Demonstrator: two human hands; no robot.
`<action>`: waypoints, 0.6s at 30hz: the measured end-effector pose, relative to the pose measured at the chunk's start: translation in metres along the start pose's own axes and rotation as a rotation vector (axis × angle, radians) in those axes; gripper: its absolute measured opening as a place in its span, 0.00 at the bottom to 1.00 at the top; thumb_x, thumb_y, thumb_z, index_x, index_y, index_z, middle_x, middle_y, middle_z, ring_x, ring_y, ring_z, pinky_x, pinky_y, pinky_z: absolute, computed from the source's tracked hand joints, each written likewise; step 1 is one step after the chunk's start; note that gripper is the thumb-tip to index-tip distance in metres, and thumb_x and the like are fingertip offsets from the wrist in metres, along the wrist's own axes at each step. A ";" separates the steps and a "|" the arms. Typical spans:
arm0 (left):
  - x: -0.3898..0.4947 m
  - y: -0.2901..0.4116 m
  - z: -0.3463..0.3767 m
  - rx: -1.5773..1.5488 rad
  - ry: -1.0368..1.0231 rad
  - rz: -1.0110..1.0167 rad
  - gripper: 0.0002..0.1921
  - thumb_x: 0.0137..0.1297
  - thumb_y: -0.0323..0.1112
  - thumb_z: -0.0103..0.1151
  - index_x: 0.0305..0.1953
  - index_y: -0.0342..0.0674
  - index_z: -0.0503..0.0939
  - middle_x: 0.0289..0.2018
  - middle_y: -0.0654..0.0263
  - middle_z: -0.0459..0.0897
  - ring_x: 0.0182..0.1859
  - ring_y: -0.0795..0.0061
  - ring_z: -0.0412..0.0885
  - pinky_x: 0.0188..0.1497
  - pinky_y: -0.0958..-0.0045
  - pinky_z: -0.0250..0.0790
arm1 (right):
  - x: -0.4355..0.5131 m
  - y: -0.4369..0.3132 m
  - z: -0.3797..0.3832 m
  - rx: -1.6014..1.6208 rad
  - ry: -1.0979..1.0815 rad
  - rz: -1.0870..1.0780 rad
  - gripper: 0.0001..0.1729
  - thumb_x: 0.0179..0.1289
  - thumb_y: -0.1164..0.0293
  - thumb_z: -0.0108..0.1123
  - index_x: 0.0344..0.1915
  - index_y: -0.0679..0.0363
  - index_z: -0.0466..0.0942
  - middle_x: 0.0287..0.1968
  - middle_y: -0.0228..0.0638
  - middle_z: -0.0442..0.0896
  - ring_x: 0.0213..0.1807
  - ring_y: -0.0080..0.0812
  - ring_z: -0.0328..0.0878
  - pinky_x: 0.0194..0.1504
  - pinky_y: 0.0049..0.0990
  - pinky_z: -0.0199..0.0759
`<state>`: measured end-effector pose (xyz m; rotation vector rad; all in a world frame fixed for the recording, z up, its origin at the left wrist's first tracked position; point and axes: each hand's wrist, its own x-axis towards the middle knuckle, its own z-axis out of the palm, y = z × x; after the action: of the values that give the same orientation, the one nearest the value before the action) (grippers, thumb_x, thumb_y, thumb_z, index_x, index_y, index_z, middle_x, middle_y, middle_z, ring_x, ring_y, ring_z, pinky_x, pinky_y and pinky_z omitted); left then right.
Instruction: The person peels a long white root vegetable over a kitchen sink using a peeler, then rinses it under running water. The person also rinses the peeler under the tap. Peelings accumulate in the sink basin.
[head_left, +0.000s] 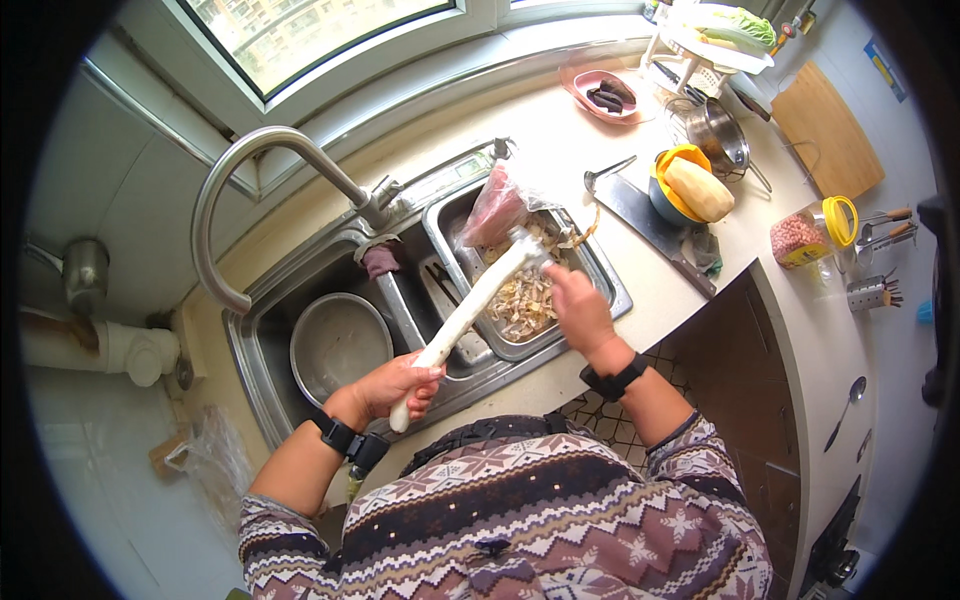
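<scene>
A long, pale peeled root vegetable slants across the sink, its lower end in my left hand. Near its upper end is my right hand, closed around a small, blurred tool, probably a peeler. Below that end, peelings lie in a rectangular metal basin set in the sink. Pink meat in a clear plastic bag rests at the basin's back edge. A round metal bowl stands in the left sink bowl, and a mauve cloth hangs over the divider.
A curved faucet arches over the left sink. On the counter to the right are a cleaver, a ladle, a bowl with a peeled vegetable, a metal pot, a pink dish and a jar of peanuts.
</scene>
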<state>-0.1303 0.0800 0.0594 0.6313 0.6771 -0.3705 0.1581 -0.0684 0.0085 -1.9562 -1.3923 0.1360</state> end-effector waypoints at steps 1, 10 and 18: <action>0.001 -0.002 -0.001 -0.044 -0.029 -0.006 0.10 0.71 0.40 0.55 0.44 0.45 0.67 0.20 0.74 0.65 0.18 0.84 0.64 0.20 0.79 0.61 | 0.006 0.008 0.000 0.033 0.064 0.025 0.20 0.65 0.74 0.55 0.58 0.53 0.72 0.33 0.40 0.79 0.30 0.39 0.79 0.30 0.38 0.73; 0.006 -0.010 -0.005 -0.315 -0.421 -0.017 0.22 0.73 0.54 0.47 0.52 0.42 0.66 0.20 0.72 0.66 0.16 0.83 0.66 0.23 0.71 0.74 | 0.040 0.020 0.019 1.712 -0.216 0.618 0.25 0.70 0.71 0.54 0.65 0.54 0.65 0.31 0.21 0.68 0.18 0.11 0.56 0.15 0.12 0.49; 0.001 0.009 0.008 -0.197 -0.229 0.046 0.25 0.75 0.49 0.47 0.60 0.36 0.62 0.28 0.67 0.72 0.21 0.76 0.75 0.30 0.67 0.81 | 0.040 0.018 0.030 1.849 -0.180 0.651 0.20 0.71 0.70 0.55 0.61 0.60 0.67 0.51 0.46 0.79 0.23 0.13 0.62 0.23 0.12 0.61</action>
<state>-0.1215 0.0816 0.0671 0.4085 0.4727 -0.3229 0.1743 -0.0223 -0.0119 -0.6220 -0.1672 1.3369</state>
